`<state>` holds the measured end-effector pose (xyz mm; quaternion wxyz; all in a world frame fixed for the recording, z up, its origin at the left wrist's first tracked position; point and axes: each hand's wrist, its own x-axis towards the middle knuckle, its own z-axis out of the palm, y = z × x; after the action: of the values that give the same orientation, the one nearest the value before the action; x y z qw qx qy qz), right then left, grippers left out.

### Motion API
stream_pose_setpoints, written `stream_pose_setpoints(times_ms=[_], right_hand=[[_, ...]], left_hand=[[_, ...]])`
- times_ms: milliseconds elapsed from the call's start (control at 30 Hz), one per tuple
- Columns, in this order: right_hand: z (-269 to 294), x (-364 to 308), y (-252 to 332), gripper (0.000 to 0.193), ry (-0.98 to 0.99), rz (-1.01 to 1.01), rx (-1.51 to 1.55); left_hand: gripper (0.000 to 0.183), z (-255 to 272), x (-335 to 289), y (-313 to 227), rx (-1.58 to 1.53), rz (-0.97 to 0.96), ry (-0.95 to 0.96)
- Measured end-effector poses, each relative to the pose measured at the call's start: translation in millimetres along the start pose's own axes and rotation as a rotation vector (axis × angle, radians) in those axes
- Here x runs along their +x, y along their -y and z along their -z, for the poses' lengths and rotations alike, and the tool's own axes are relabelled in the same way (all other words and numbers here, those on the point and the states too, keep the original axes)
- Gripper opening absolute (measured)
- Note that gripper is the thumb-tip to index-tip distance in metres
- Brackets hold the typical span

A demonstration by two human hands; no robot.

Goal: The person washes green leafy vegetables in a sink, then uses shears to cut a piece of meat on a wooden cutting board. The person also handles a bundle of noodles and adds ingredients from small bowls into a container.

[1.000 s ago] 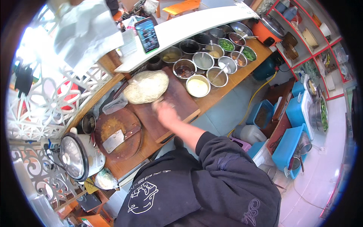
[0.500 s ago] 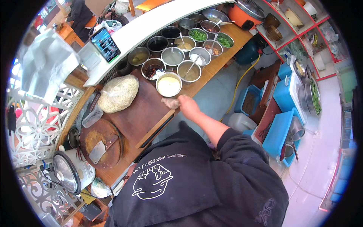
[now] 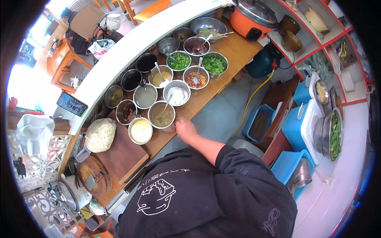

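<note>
My right hand is at the counter's near edge, closed on a crumpled pale rag pressed to the wood. Most of the rag is hidden under the fingers. Right beside it stands a metal bowl of cloudy liquid with a spoon. To the left of that is a bowl of pale yellow contents, and behind it a bowl of white powder. My left hand is out of sight, and my dark clothing covers the lower middle of the view.
Several more bowls crowd the wooden counter, including chopped greens and peanuts. An orange cooker stands at the far end. At left are a bag of noodles and a cleaver on a round chopping board. Blue bins stand at right.
My right hand has slid the rag along the counter edge, from beside the pale yellow bowl to beside the cloudy-liquid bowl. The whole view has shifted too.
</note>
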<state>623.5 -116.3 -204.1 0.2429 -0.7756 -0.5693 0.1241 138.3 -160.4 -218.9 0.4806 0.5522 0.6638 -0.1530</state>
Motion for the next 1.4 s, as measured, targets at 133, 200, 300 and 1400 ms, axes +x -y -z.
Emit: stream_pose_setpoints(times_ms=[133,200,300,1400], right_hand=[[20.9,17.8,-54.7,0.012,-0.075,-0.092,0.023],[32.9,29.0,-79.4,0.013,-0.046,-0.182,-0.032],[53.7,45.0,-114.7,0.013,-0.08,-0.223,-0.043],[276.8,264.4,-488.3,0.063,0.202,-0.132,0.081]], left_hand=[[0.034,-14.8,2.9,-36.9,0.028,-0.022,0.036],[0.034,-18.5,10.1,-53.1,0.053,-0.04,0.064],[0.034,-25.9,30.5,-77.5,0.1,-0.081,0.11],[0.021,-220.9,86.4,-709.7,0.69,-0.683,-0.182]])
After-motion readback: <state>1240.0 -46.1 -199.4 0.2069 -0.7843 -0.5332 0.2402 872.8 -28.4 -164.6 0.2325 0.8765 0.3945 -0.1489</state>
